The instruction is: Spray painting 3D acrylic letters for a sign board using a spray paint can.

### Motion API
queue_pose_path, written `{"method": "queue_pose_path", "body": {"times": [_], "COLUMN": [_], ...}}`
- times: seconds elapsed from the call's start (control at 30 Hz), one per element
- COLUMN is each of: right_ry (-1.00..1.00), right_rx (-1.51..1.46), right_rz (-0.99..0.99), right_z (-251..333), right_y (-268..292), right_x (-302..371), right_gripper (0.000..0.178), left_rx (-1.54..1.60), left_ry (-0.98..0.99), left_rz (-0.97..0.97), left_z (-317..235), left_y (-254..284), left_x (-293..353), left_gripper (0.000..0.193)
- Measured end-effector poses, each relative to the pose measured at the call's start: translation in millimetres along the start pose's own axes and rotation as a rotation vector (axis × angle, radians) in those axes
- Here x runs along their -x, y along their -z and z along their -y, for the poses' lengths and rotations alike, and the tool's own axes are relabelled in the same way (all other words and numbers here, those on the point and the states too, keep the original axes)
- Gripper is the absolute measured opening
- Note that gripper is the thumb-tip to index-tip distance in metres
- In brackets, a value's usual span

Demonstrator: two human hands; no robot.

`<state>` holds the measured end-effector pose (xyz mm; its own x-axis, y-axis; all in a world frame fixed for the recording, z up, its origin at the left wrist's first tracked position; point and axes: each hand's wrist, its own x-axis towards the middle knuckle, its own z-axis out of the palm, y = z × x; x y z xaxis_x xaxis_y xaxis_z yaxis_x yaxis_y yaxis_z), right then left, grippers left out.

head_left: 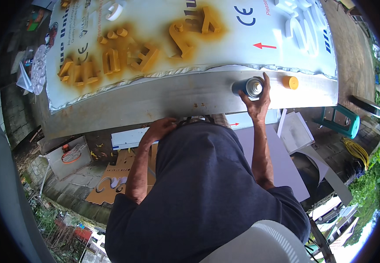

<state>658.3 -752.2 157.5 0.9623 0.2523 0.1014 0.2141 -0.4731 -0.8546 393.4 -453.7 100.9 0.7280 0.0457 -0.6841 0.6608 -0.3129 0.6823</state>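
My right hand (258,104) is closed around a blue spray can (241,87) at the near edge of the metal table (177,90). Thumb and fingers wrap its silver top end, where a pale nozzle shows. An orange-yellow cap (290,82) sits on the metal just right of the can. My left hand (161,128) lies at the table's edge by my waist, holding nothing that I can see, its fingers partly hidden. Beyond, several raised letters (146,58) coated in mustard-orange paint lie on a white printed sheet (238,48), with overspray around them.
Several white raised letters (303,35) lie at the sheet's far right. A green plastic stool (352,122) stands right of the table. Cut cardboard (122,171) and a purple-grey panel (286,166) lie below the near edge. A yellow coiled hose (355,153) is at right.
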Motion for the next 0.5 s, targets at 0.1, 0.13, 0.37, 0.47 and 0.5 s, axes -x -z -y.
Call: {"method": "queue_pose_path", "body": {"times": [0.1,0.13,0.37,0.47,0.5], "right_ry": [0.039,0.029,0.031,-0.022,-0.024], "right_rx": [0.053,0.078,0.174,0.2,0.198], "right_rz": [-0.128,-0.186,-0.339,-0.341,-0.342], "right_z": [-38,-47,-80,-100,-101], "right_y": [21,30,62,55,50], "right_x": [3,2,-20,-1,5], "right_gripper": [0.102,0.102,0.109,0.105,0.105], "left_rx": [0.064,0.061,-0.067,1.093,1.091], "left_ry": [0.086,0.108,0.217,0.509,0.509], "left_rz": [0.015,-0.021,-0.25,-0.046,-0.048], "left_z": [-14,-14,102,51,53], "left_y": [-10,-16,-75,-85,-85], "left_x": [7,12,29,42,44], "left_gripper": [0.054,0.054,0.064,0.05,0.05]}}
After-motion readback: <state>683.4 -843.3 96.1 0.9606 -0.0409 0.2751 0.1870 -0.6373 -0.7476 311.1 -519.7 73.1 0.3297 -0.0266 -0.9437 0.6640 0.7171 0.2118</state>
